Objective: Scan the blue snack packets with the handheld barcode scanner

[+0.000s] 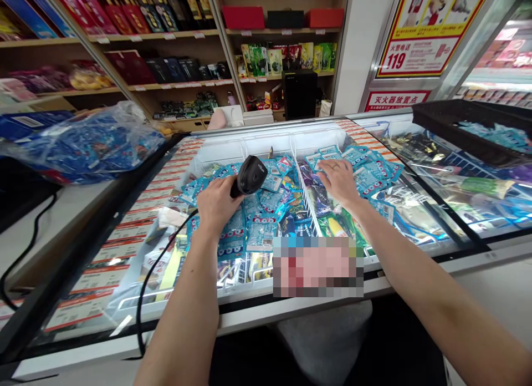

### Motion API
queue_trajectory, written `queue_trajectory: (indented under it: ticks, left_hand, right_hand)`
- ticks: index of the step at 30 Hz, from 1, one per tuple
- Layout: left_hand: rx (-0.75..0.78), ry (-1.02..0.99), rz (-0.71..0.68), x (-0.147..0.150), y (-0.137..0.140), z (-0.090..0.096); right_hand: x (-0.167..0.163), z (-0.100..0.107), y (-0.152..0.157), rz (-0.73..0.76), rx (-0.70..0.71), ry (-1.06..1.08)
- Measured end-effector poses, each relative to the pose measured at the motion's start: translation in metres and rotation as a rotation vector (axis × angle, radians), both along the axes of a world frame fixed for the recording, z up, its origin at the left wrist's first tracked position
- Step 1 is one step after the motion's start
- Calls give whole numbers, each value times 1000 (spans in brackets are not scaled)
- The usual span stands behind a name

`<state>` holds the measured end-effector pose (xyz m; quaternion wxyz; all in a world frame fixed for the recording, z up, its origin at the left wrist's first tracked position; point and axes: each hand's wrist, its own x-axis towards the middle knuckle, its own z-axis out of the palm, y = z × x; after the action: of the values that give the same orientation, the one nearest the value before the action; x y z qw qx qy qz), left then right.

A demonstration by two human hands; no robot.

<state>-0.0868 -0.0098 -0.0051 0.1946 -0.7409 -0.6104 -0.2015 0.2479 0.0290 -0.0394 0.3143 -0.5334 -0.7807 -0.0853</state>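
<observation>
My left hand [218, 206] is wrapped round the handle of a black barcode scanner [251, 175], whose cord runs down past my forearm. Under the scanner, many small blue packets [262, 230] lie spread over the glass top of a chest freezer. My right hand [338, 175] rests on more blue packets [372, 169] at the right of the glass, palm down. Its fingers are stretched forward over them, and I make out no packet gripped in it. A ring shows on one finger.
A clear plastic bag of blue packets [103, 136] stands on the left counter. At the right, a black tray [469, 125] holds more blue packets. The scanner's black cord [143, 291] hangs over the freezer's front edge. Stocked shelves [166, 36] line the back.
</observation>
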Motion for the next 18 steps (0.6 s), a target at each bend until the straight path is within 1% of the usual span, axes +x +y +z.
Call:
queue_trajectory:
  ticks: [5,7,9,12,14,16,18]
  left_hand:
    - [-22,1,-24,-4,-1,-3]
    - [-11,-10,-16,-4,-1,-4]
    - [-5,-20,1,-5,-1,-5]
    - [2,-31,15,-4,-2,-6]
    - [5,-34,15,-4,-2,-6]
    - [0,-35,18,-4,-3,-6]
    - [-6,-36,23,-4,-3,-6]
  right_hand:
    - [-29,4,-16,379,-139,-83]
    - [-37,3,-21,494,-167,-136]
    - [-44,3,-23,574,-187,-196]
    - [-50,6,-26,653,-217,-287]
    - [-51,8,-26,680,-227,-313]
    - [-49,10,-25,674,-216,-295]
    - [-45,9,-22,622,-197,-240]
